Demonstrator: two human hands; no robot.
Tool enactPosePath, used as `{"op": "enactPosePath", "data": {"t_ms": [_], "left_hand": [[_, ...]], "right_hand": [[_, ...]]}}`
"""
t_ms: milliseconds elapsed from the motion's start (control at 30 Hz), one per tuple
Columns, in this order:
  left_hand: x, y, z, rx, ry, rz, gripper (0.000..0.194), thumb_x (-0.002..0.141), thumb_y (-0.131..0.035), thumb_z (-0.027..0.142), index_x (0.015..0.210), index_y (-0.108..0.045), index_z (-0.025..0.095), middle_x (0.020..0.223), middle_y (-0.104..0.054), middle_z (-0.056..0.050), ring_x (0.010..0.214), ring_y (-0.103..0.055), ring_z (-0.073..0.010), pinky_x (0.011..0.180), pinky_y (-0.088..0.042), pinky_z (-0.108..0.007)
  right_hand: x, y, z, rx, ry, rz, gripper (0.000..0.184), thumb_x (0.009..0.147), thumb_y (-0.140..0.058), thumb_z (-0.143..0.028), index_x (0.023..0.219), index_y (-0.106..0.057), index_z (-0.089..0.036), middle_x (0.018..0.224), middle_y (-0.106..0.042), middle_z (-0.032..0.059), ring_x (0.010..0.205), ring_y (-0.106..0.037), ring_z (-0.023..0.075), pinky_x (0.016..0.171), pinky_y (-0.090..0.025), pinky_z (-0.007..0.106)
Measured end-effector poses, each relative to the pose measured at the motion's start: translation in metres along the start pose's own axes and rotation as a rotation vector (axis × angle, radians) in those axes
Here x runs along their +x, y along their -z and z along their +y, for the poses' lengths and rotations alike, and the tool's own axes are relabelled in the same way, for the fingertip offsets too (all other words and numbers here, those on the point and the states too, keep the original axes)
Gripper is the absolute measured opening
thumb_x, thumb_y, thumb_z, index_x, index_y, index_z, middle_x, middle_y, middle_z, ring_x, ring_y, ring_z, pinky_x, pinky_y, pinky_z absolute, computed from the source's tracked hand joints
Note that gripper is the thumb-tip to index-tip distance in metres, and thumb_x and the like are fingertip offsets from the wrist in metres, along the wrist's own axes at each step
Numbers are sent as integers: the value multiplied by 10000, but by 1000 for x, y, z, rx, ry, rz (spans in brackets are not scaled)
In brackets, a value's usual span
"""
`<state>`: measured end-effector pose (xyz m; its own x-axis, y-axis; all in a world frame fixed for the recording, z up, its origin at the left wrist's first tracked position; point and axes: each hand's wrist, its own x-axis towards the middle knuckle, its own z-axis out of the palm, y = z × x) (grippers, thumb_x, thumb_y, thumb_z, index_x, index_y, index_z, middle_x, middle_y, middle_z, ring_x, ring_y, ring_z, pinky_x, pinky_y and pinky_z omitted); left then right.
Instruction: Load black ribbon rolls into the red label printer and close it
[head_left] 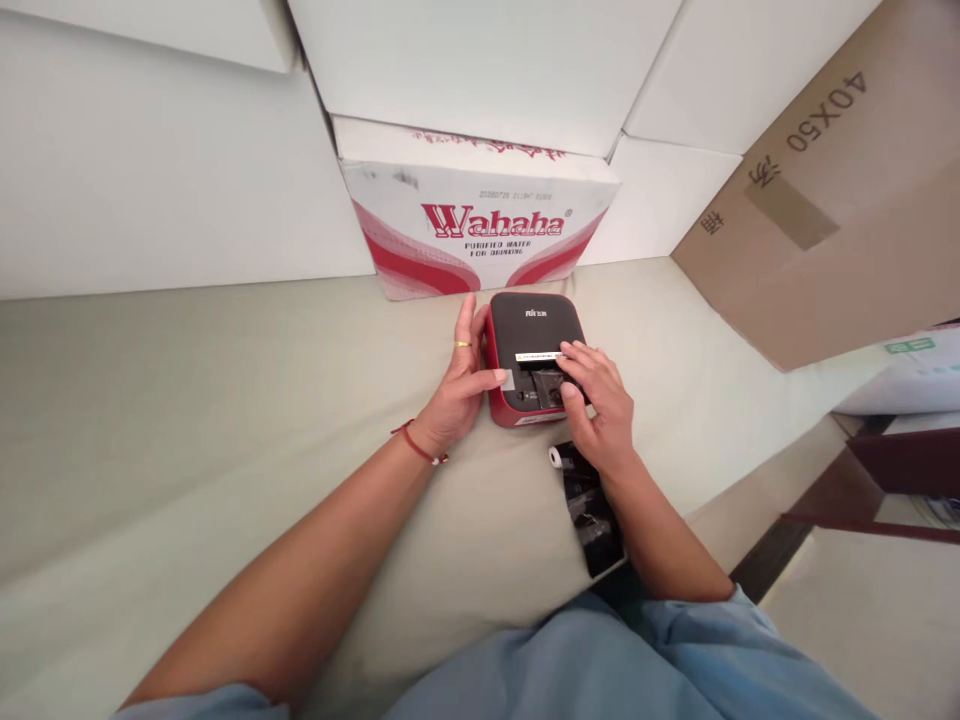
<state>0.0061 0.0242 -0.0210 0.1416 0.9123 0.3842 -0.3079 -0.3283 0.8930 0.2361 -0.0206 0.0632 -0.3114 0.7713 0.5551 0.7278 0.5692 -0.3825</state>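
A small thermal printer (540, 330) with a black top and red sides rests flat on the pale green sheet. My left hand (469, 375) grips its left side, the fingers along the wall and the thumb on the top beside a small light piece of tape or label. My right hand (600, 400) lies over the right part of the top, fingertips by the white label strip (536, 357) and thumb apart from them. A glossy dark patch (551, 388) shows beside that thumb. Partly under my right wrist is a white paper roll (555, 457) with black wrapping (592, 515).
Behind the printer stands a Wahaha water carton (495, 230), with white boxes (480, 60) stacked around it. A brown cardboard box (847, 200) leans at the right. Beyond the sheet's right edge is a dark red piece of furniture (832, 485).
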Motion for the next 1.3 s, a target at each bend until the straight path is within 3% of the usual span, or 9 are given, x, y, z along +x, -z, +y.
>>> {"op": "enactPosePath", "data": {"t_ms": [167, 367, 533, 800, 900, 1067, 1167, 1233, 1300], "left_hand": [[-2, -4, 8, 45, -9, 4, 1185, 922, -848, 675, 1825, -93, 536, 1951, -292, -14, 1805, -340, -314, 1462, -369, -563], [-2, 1, 12, 114, -13, -15, 1167, 946, -841, 668, 1825, -86, 538, 1943, -309, -43, 1796, -366, -318, 1441, -409, -575], [-3, 6, 8, 127, 12, -35, 1165, 942, -842, 683, 1826, -98, 533, 1964, -257, -41, 1816, -320, -327, 1449, -393, -587], [-3, 2, 8, 74, 23, -41, 1098, 957, -844, 621, 1820, -183, 472, 1985, -174, -40, 1846, -213, -347, 1506, -246, -579], [-2, 1, 8, 47, 47, -32, 1120, 942, -860, 618, 1817, -185, 438, 1980, -184, -68, 1840, -220, -363, 1507, -240, -586], [1, -1, 7, 10, 53, -27, 1139, 909, -886, 589, 1807, -211, 401, 1956, -254, -94, 1820, -269, -382, 1494, -274, -600], [2, -1, 5, -5, 73, -29, 1107, 906, -874, 531, 1798, -236, 380, 1928, -319, -99, 1790, -331, -390, 1471, -324, -609], [2, 0, 3, -3, 80, -29, 1062, 913, -848, 476, 1791, -261, 369, 1920, -326, -96, 1775, -354, -386, 1463, -335, -613], [1, 1, 1, 17, 79, -31, 1026, 917, -821, 419, 1788, -282, 364, 1913, -327, -93, 1763, -369, -379, 1465, -323, -618]], "right_hand": [[-10, 4, -4, 33, 93, 179, 403, 1122, -490, -385, 1130, -889, -330, 1371, -828, 117, 1307, -714, 368, 1112, -618, 639], [-20, 6, 0, 14, 12, 229, 444, 1103, -491, -404, 984, -918, -389, 938, -730, 112, 1041, -663, 360, 976, -588, 636], [-19, 9, 0, -16, 11, 173, 420, 1109, -511, -372, 983, -912, -373, 898, -720, 94, 989, -648, 333, 975, -557, 605], [-6, 10, -7, 9, 170, 300, 382, 1131, -558, -274, 899, -860, -306, 868, -746, 58, 918, -643, 265, 865, -529, 483], [8, 26, -8, 114, 137, 168, 423, 1148, -584, -340, 815, -841, -295, 975, -826, 67, 1006, -683, 275, 921, -557, 492], [63, 56, -6, 380, -154, -235, 383, 1154, -611, -466, 972, -881, -266, 1207, -874, 66, 1056, -797, 242, 964, -625, 415], [103, 53, -8, 214, -189, -575, 252, 1095, -639, -304, 1121, -879, -232, 1094, -880, 51, 938, -806, 221, 892, -610, 357], [125, 41, -14, -8, -175, -745, 314, 1064, -587, -167, 1187, -873, -208, 996, -873, 47, 874, -795, 215, 859, -580, 338], [141, 27, -22, -243, -118, -852, 359, 1040, -575, -112, 1222, -872, -199, 1050, -884, 76, 951, -806, 238, 877, -559, 338]]}}
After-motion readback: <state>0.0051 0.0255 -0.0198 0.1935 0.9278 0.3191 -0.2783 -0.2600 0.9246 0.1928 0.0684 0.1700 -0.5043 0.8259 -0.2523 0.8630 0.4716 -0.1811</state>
